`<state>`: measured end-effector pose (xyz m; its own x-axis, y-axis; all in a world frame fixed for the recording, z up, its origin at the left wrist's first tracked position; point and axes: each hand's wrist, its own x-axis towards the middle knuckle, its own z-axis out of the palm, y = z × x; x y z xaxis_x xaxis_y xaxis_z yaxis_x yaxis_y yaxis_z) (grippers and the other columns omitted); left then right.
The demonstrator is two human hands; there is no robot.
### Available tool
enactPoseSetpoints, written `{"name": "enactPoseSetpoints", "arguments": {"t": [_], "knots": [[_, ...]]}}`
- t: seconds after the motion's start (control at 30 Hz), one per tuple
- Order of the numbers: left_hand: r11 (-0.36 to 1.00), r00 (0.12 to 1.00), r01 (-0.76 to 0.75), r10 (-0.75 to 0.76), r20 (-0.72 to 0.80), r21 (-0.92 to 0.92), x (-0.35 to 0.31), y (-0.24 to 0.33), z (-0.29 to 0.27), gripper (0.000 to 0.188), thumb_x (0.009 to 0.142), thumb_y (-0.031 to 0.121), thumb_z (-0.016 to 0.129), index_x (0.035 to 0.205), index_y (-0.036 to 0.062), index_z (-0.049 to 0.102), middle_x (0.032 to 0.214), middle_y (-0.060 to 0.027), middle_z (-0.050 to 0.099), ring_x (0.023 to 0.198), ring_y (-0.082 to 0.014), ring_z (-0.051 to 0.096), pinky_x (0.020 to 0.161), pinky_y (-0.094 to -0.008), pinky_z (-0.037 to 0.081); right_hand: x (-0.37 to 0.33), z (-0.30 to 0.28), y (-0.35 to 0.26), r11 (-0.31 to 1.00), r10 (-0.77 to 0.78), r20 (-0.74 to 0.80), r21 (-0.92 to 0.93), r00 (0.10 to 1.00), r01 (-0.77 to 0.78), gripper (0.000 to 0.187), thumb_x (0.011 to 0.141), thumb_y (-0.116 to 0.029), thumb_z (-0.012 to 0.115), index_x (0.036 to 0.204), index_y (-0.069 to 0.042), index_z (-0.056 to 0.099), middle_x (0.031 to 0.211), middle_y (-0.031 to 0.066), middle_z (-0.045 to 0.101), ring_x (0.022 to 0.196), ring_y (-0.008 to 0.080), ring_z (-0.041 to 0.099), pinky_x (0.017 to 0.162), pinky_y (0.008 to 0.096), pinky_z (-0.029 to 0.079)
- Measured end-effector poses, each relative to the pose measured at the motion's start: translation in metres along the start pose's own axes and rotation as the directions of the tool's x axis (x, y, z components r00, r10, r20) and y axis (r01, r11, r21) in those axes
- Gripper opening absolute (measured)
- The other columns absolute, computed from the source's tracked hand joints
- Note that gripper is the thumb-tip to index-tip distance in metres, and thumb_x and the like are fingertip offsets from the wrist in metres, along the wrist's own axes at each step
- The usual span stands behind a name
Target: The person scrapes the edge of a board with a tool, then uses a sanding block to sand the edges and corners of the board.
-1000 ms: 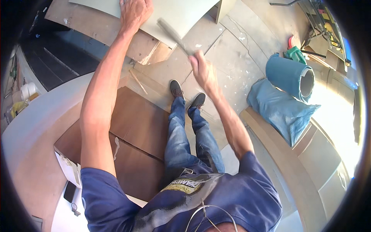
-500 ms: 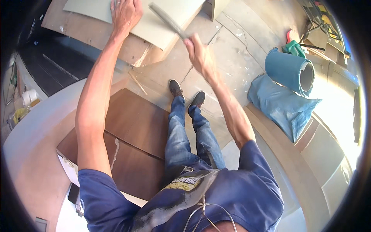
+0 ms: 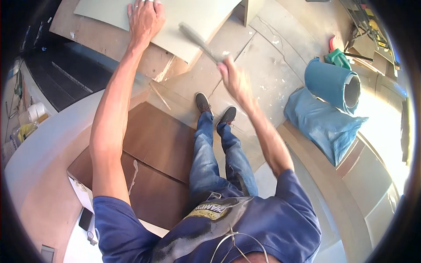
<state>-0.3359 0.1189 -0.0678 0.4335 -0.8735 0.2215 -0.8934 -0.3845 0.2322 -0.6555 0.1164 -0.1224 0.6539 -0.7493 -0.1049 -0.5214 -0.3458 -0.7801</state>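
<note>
My left hand (image 3: 146,23) lies flat on a pale cream sheet (image 3: 101,14), its fingers stretched out and reaching the top edge of the view. The sheet rests on a light wooden panel (image 3: 103,40), whose near corner looks rough and splintered. My right hand (image 3: 237,82) is closed around the near end of a long grey flat file (image 3: 197,40). Motion blurs the file somewhat. It slants up and left, with its far end over or just above the sheet near its right edge; contact cannot be made out.
Brown boards (image 3: 160,136) lie left of my legs. A thin wood strip (image 3: 160,95) is on the floor near my shoes (image 3: 202,101). At right stand a blue cylindrical bin (image 3: 326,83) and a crumpled blue bag (image 3: 322,120). A black panel (image 3: 66,79) lies at left.
My right hand and the file have moved down and right, a little toward me. My left hand stays on the sheet. The whole view has shifted slightly.
</note>
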Motion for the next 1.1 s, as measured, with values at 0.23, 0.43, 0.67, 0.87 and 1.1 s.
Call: {"name": "enactPoseSetpoints", "arguments": {"t": [0.23, 0.43, 0.67, 0.87, 1.1], "knots": [[1.000, 0.999, 0.026, -0.026, 0.031, -0.008, -0.002, -0.005, -0.001, 0.047, 0.110, 0.019, 0.038, 0.153, -0.0011, 0.042, 0.161, -0.0207, 0.040, 0.154, -0.0382, 0.029, 0.128, -0.0544, 0.016, 0.001, -0.012, 0.005, 0.996, -0.081, -0.061, -0.031, 0.995, 0.080, 0.030, 0.108, -0.037, 0.052, 0.106, -0.008, 0.053, 0.069, 0.0228, 0.065, 0.068, 0.0490, 0.064, 0.057, 0.0555, 0.048], [0.999, 0.999, -0.035, 0.035, 0.027, 0.013, 0.007, 0.006, 0.006, 0.047, 0.111, 0.019, 0.038, 0.153, -0.0011, 0.042, 0.162, -0.0203, 0.038, 0.155, -0.0377, 0.028, 0.128, -0.0546, 0.016, 0.070, -0.033, -0.009, 0.998, -0.027, -0.079, -0.051, 0.997, 0.023, 0.031, 0.108, -0.039, 0.052, 0.106, -0.007, 0.053, 0.073, 0.0234, 0.067, 0.070, 0.0498, 0.064, 0.059, 0.0565, 0.049], [0.999, 0.998, 0.033, -0.034, 0.045, 0.024, 0.000, 0.001, 0.000, 0.047, 0.110, 0.018, 0.039, 0.152, -0.0009, 0.043, 0.162, -0.0196, 0.038, 0.155, -0.0365, 0.027, 0.129, -0.0533, 0.015, 0.021, -0.013, 0.014, 0.993, -0.118, -0.115, -0.036, 0.986, 0.114, 0.033, 0.108, -0.040, 0.051, 0.107, -0.007, 0.055, 0.067, 0.0226, 0.065, 0.066, 0.0483, 0.064, 0.056, 0.0562, 0.049], [0.998, 0.996, 0.050, -0.047, 0.082, -0.031, 0.002, 0.008, -0.009, 0.047, 0.109, 0.017, 0.041, 0.152, -0.0009, 0.042, 0.163, -0.0200, 0.038, 0.155, -0.0369, 0.027, 0.129, -0.0542, 0.014, 0.062, -0.041, 0.000, 0.998, -0.039, -0.057, -0.057, 0.998, 0.035, 0.031, 0.108, -0.039, 0.052, 0.109, -0.008, 0.054, 0.076, 0.0230, 0.069, 0.069, 0.0485, 0.066, 0.059, 0.0568, 0.050], [1.000, 0.999, -0.005, 0.004, 0.048, 0.014, 0.006, 0.009, 0.005, 0.047, 0.107, 0.013, 0.042, 0.152, -0.0016, 0.043, 0.161, -0.0204, 0.039, 0.154, -0.0378, 0.028, 0.128, -0.0550, 0.015, 0.089, -0.052, 0.003, 0.997, -0.058, -0.120, -0.060, 0.991, 0.051, 0.027, 0.108, -0.035, 0.053, 0.113, -0.009, 0.054, 0.082, 0.0245, 0.070, 0.076, 0.0496, 0.066, 0.064, 0.0595, 0.051]]}}
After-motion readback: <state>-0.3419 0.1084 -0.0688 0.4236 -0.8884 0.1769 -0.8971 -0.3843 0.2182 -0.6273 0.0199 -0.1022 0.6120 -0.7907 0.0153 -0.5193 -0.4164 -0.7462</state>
